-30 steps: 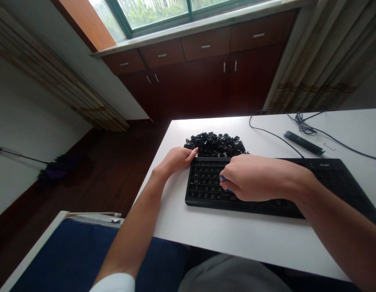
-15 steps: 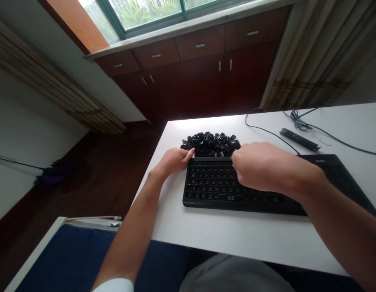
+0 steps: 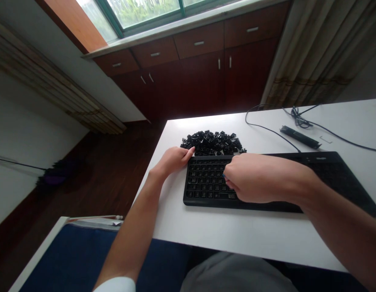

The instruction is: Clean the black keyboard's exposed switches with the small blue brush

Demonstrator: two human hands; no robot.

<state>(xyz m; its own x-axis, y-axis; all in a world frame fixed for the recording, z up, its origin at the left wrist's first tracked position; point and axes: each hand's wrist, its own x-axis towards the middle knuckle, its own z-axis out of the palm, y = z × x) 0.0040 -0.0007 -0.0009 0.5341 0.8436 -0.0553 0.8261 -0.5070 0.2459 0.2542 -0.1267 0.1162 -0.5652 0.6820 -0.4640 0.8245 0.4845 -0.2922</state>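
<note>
A black keyboard (image 3: 206, 202) lies on the white table with its keycaps off across the part I can see on its left. My left hand (image 3: 175, 159) grips its upper left corner, thumb along the back edge. Over the middle of the keys area, my right hand (image 3: 255, 177) is closed in a fist. A tiny bit of blue shows at its fingertips, but the rest of what it holds is hidden. Behind the keyboard is a heap of loose black keycaps (image 3: 212, 142), close to my left thumb.
A long black plastic piece (image 3: 300, 137) lies behind the keyboard on the right, beside a thin bent wire (image 3: 325, 139). The keyboard's black cable (image 3: 271, 133) loops across the white table (image 3: 236, 231). The table's left edge drops to the dark floor.
My right hand has come down from the keyboard's back edge by the heap, toward me over the key rows. My left hand stays at the corner.
</note>
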